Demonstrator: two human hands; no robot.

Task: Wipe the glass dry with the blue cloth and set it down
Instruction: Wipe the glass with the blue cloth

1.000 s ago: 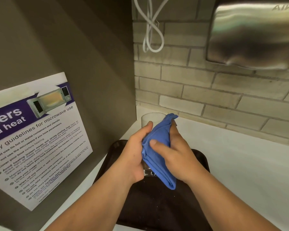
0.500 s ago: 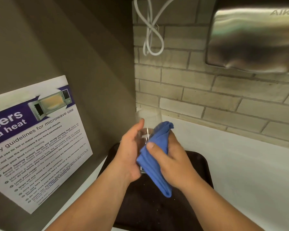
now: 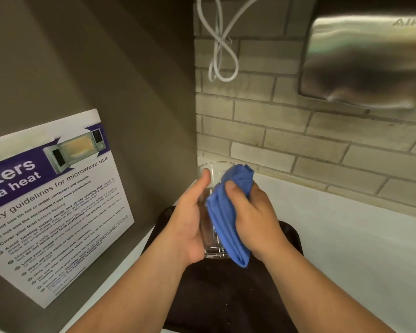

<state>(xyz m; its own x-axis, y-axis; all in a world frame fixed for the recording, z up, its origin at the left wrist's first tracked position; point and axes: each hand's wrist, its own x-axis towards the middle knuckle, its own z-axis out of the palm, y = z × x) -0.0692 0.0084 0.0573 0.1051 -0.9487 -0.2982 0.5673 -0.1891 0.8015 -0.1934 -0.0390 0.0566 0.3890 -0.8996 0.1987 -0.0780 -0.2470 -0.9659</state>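
Note:
A clear drinking glass (image 3: 211,246) is held upright above a dark tray (image 3: 228,299). My left hand (image 3: 190,224) wraps around its left side, thumb near the rim. My right hand (image 3: 255,219) presses a folded blue cloth (image 3: 226,222) against the right side of the glass. The cloth covers most of that side and hangs just past the base. The rim and the thick base of the glass show; the middle is partly hidden by cloth and fingers.
A white counter (image 3: 346,248) runs to the right under a brick wall (image 3: 286,140). A steel hand dryer (image 3: 368,61) juts out at top right, with a looped white cable (image 3: 222,56) beside it. A grey panel with a microwave poster (image 3: 51,203) stands close on the left.
The glass and cloth dipped slightly and came back up above the tray. My right hand slid the cloth along the glass's side while my left thumb shifted on the rim.

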